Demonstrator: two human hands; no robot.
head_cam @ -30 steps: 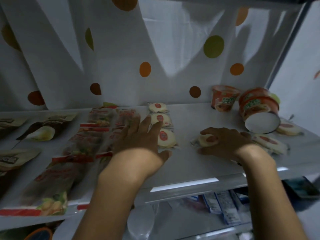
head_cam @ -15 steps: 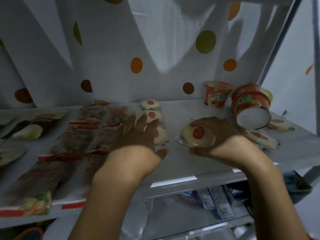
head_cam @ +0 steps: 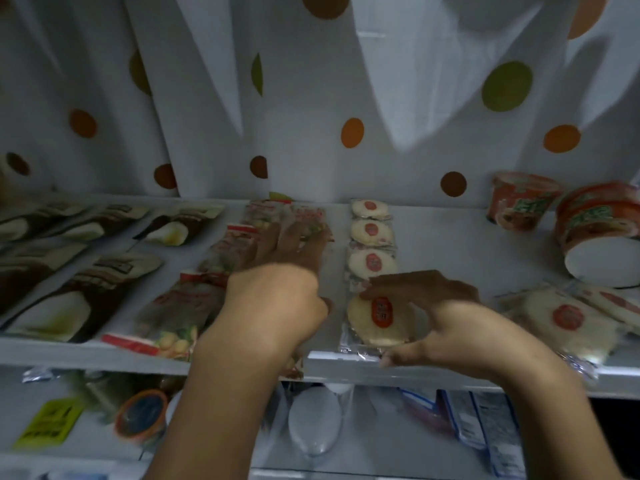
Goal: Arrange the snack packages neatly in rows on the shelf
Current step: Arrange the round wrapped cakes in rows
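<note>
Where the right hand [head_cam: 446, 317] pinches the cracker pack [head_cam: 375, 318], its edge is hidden.

You are facing a white curtain [head_cam: 311, 98] with orange, green and brown dots, hanging in folds behind a white shelf [head_cam: 450, 244]. Dim light is falling, brighter on the curtain's middle. A lower shelf [head_cam: 381, 438] is showing beneath.

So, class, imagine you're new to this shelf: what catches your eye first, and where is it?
The hands in the middle: the right hand pinches a round cracker packet at the front edge of the shelf, in line with three matching packets behind it, while the left hand lies flat on the clear snack bags. At far right a noodle cup lies tipped on its side before a polka-dot curtain.
</note>
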